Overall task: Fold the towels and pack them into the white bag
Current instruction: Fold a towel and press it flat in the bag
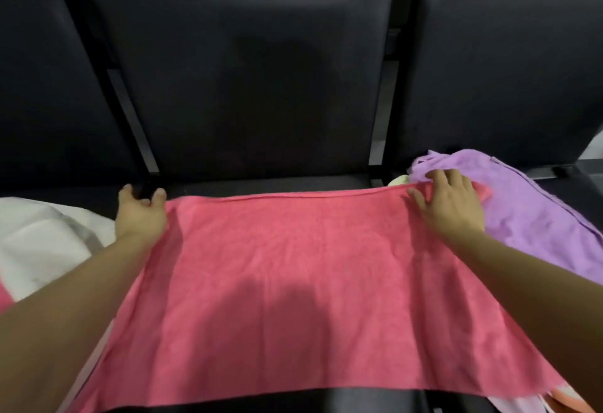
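Note:
A pink towel (293, 265) lies spread flat across the black seat (261, 180) in front of me. My left hand (140, 213) is at its far left corner with curled fingers, and the thumb appears to pinch the corner. Over the far right corner my right hand (450, 207) lies flat, fingers spread, pressing the towel's edge down. The white bag (36, 236) sits on the seat to the left, beside my left forearm. A purple towel (528, 210) lies crumpled on the right seat, partly under the pink towel's corner.
Dark padded seat backs (248, 79) rise right behind the towel. A pale yellow cloth (399, 180) peeks out next to the purple towel. More cloth in white and orange (564, 399) shows at the bottom right corner.

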Motion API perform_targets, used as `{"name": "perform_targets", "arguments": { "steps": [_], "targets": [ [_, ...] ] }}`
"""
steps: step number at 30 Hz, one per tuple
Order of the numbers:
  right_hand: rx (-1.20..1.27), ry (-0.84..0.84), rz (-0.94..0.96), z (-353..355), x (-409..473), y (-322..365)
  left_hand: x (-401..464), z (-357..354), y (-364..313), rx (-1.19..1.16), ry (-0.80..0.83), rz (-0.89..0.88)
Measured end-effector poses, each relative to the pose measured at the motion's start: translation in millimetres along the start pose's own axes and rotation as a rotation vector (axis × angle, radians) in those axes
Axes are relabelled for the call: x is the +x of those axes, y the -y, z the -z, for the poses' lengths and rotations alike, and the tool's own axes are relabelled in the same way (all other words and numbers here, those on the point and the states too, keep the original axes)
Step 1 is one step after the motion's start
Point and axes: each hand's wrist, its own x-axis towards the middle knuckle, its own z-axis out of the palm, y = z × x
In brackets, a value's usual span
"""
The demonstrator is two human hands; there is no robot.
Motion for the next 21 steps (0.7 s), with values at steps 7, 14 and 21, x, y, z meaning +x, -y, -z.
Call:
{"name": "perform_targets", "arguments": {
  "steps": [7,14,21],
  "targets": [
    [0.094,-0.022,-0.128,22,-18,-47,-71,-88,-27,0.050,0.269,-0.305],
    [0.641,-0.005,-0.356,47,-41,-93,-257,-200,-86,-0.165,0.763,-0.326],
    [0.917,0.327,-0.334,49,-43,-117,-387,-257,-98,-0.207,1.112,-0.152]
  ]
}}
